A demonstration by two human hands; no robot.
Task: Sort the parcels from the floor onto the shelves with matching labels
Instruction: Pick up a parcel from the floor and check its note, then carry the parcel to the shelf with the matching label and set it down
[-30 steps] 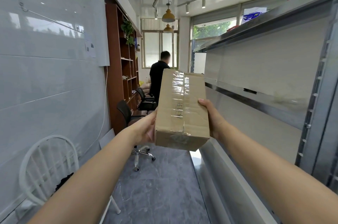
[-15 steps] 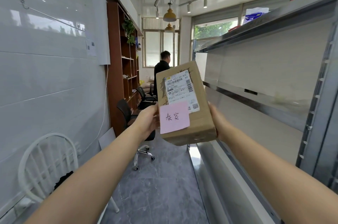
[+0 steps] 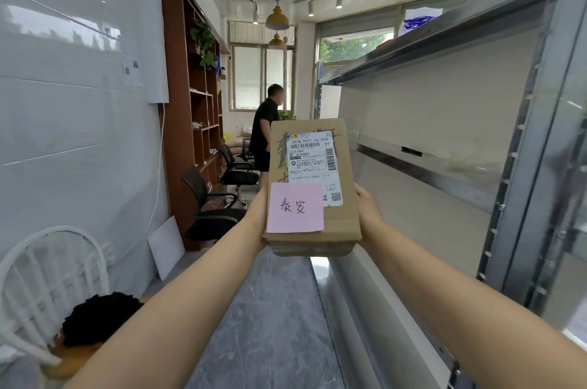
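I hold a brown cardboard parcel (image 3: 343, 223) out in front of me at chest height, its labelled face turned towards me. A white shipping label (image 3: 313, 163) covers its upper part and a pink sticky note (image 3: 295, 208) with handwritten characters sits on its lower left. My left hand (image 3: 258, 223) grips the parcel's left edge and my right hand (image 3: 368, 214) grips its right edge. Metal shelves (image 3: 422, 166) run along my right side, and the levels I can see hold no parcels.
A white wire chair (image 3: 47, 264) with dark cloth on its seat stands at the lower left. Black office chairs (image 3: 209, 198) and a brown bookcase (image 3: 197, 121) line the left wall. A person in black (image 3: 265, 131) stands at the far end of the grey-floored aisle.
I have turned the parcel over from its taped side to its labelled face, and lowered it slightly. The person at the far end has turned sideways.
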